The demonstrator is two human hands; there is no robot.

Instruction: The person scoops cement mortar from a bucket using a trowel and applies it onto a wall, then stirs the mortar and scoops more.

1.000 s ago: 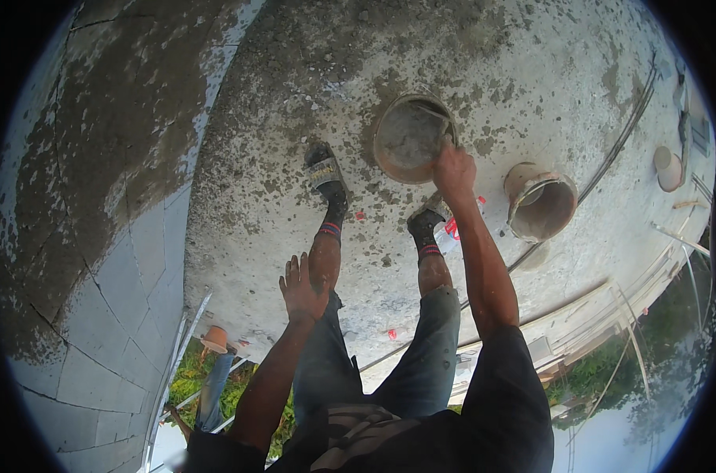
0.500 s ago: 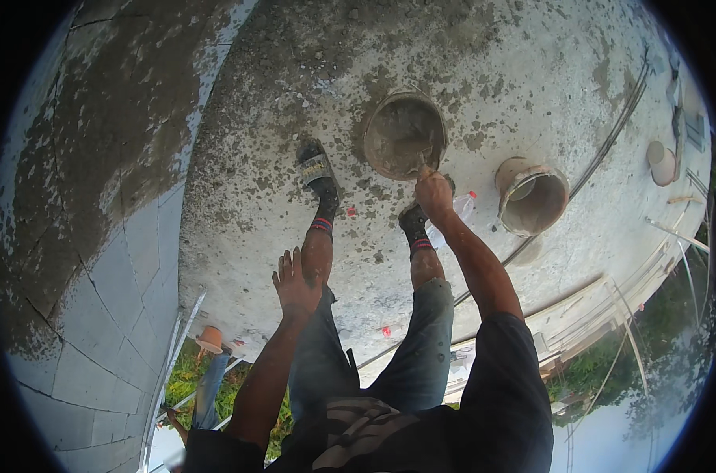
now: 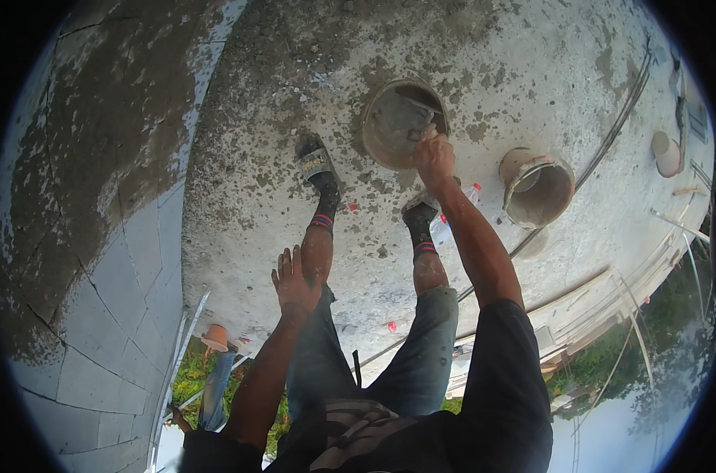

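My right hand (image 3: 435, 163) is closed around the handle of a trowel (image 3: 422, 118), whose blade reaches down into a round mortar bucket (image 3: 371, 142). Grey wet mortar coats the inside of this bucket, and the blade partly blends with it. On my left leg, just below the knee, my left hand (image 3: 296, 288) rests with its fingers spread and nothing in it. A second bucket (image 3: 563, 197), tipped toward me and grey inside, stands right of my right forearm. Beside my right foot lies a clear plastic bottle (image 3: 443, 229) with a red cap, partly hidden by my arm.
The concrete floor (image 3: 247, 205) is spattered with mortar. At the left rises a block wall (image 3: 98, 315), its upper part smeared with wet mortar. Dark cables (image 3: 614, 142) cross the right side, near a smaller bucket (image 3: 666, 154). Another person's jeans leg (image 3: 216, 390) shows at lower left.
My right hand has moved slightly up and right, and the trowel blade has swung farther across the bucket's inside. My left hand stays on the leg.
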